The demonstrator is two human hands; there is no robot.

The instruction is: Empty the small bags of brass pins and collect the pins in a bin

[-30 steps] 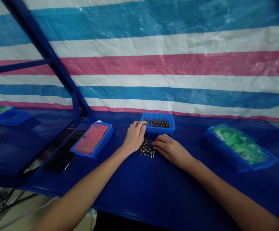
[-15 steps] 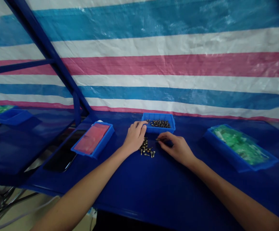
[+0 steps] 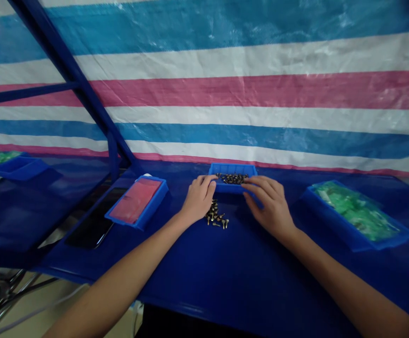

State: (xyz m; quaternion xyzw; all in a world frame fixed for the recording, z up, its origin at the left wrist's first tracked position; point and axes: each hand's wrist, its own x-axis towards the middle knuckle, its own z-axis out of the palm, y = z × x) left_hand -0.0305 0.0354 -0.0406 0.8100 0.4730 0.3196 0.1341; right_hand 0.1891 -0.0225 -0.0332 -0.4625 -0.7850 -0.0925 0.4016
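Note:
A blue plastic bin (image 3: 233,188) at the back middle of the table holds many small dark-and-brass screws (image 3: 234,179). My left hand (image 3: 200,195) rests at the bin's left front corner, its fingertips on the rim and its fingers stretched out. In front of the bin lies a loose heap of brass-coloured screws (image 3: 217,217), partly hidden by my left hand. My right hand (image 3: 269,202) is at the bin's right front corner, with its fingertips over the rim, its fingers apart and nothing visible between them.
On the blue table (image 3: 204,267), a blue bin with a pink-red piece (image 3: 136,199) stands left, beside a black phone (image 3: 88,232). To the right is a blue bin with green plastic bags (image 3: 359,211). A blue metal frame (image 3: 73,75) slants up at left before a striped tarp (image 3: 260,89).
My right hand has moved up and right from beside the heap to the bin's rim, and its pinched fingers have spread. My left hand stays at the bin's corner.

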